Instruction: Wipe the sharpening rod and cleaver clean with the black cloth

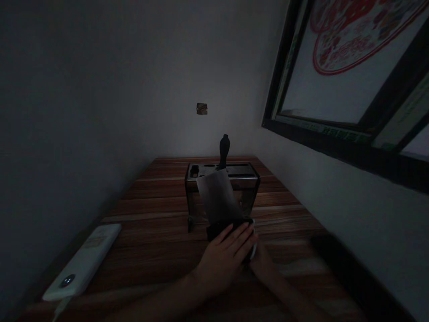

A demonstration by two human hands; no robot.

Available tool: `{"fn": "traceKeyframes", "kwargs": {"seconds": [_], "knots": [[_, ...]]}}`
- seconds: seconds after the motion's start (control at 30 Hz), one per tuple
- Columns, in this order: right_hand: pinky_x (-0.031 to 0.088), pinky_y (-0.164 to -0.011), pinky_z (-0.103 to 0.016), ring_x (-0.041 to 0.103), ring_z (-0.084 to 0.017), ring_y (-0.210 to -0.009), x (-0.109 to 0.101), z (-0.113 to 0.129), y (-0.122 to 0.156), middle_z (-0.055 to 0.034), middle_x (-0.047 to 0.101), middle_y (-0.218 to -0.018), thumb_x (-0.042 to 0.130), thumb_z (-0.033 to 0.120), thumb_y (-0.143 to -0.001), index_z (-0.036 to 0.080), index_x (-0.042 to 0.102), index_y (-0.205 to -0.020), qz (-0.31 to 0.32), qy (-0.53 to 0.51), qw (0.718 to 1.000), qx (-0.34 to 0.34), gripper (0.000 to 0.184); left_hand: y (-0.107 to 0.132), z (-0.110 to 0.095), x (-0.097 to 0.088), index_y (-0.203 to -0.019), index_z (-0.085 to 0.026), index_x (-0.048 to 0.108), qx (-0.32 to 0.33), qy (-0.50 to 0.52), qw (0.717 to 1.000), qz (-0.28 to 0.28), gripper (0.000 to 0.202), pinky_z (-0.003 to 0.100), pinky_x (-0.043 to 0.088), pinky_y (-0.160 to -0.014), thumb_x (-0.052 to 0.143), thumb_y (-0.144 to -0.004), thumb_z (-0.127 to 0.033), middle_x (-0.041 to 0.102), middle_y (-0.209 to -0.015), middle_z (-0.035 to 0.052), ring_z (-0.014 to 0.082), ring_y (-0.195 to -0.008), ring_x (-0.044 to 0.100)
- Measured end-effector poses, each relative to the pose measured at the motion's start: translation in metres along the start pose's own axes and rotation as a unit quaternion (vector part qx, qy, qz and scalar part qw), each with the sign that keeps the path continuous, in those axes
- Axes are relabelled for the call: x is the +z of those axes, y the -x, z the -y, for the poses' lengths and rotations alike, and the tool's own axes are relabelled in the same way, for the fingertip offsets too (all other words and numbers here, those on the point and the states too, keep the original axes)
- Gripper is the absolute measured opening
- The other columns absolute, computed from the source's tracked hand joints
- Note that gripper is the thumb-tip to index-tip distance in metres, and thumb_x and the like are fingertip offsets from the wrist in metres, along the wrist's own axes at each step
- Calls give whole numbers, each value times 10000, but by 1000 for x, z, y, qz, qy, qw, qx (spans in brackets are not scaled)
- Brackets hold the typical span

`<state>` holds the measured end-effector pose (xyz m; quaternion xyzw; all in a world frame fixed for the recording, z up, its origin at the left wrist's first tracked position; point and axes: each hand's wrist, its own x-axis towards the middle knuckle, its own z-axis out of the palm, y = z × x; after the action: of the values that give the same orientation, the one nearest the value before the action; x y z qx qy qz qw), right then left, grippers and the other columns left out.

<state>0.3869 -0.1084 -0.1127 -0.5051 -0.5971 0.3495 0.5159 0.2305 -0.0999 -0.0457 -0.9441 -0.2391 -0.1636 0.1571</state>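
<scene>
A wide, rectangular cleaver blade (217, 194) slants up and to the left from a black cloth (221, 228) with a pale edge, which wraps its lower part. My left hand (231, 248) presses over the cloth, its fingers close together and gripping it. Behind and to the right, my right hand (261, 264) is closed at the cleaver's lower end. The handle is hidden, as are most of the right fingers. Just beyond the blade stands a knife block (241, 169) with a metal slotted top and see-through sides. One black knife handle (224, 150) sticks up from it.
A white power bank (85, 259) with a cable lies at the left on the wood-grain table (144, 255). Along the right edge is a blurred, long dark object (351, 273). Walls close in on both sides, with a dark-framed window (321, 132) at right.
</scene>
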Motion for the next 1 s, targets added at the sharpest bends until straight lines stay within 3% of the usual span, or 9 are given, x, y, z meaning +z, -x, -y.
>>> {"fn": "traceKeyframes", "kwargs": {"seconds": [0.2,0.33,0.47,0.6,1.0], "knots": [[474,-856,-438,613,-279,-965,2,9,-1,-157,658,-1044,507,235,-672,157,605,-1008,-6,7,999,33,358,-3,4,-8,-1396,-193,174,-6,1,1000,15,563,346,131,-1081,377,-899,-363,138,-1477,15,153,-1355,93],[478,-816,-417,624,-265,-879,0,13,-2,-118,684,-944,550,205,-645,166,596,-963,18,-4,999,34,324,-7,12,-12,-1393,-203,185,-22,-14,1000,7,587,356,155,-1078,416,-879,-369,132,-1479,9,162,-1355,95],[470,-813,-365,609,-236,-880,0,21,-5,-77,672,-966,580,242,-679,179,558,-1038,41,-20,999,18,365,-14,23,-23,-1394,-212,184,-46,-30,998,-7,601,361,172,-1079,430,-872,-378,156,-1474,10,166,-1353,113],[470,-775,-307,599,-205,-837,0,26,-7,-55,666,-915,544,283,-735,176,572,-1002,48,13,999,18,289,-23,36,-35,-1388,-220,211,-78,-42,996,-30,562,374,172,-1087,419,-883,-349,175,-1470,8,167,-1349,138],[437,-586,-243,552,-156,-643,2,21,-6,-9,586,-684,553,308,-718,166,573,-830,36,61,995,72,182,-49,76,-63,-1378,-190,255,-190,-64,973,-113,499,417,156,-1092,378,-897,-237,192,-1464,29,189,-1346,151]]}}
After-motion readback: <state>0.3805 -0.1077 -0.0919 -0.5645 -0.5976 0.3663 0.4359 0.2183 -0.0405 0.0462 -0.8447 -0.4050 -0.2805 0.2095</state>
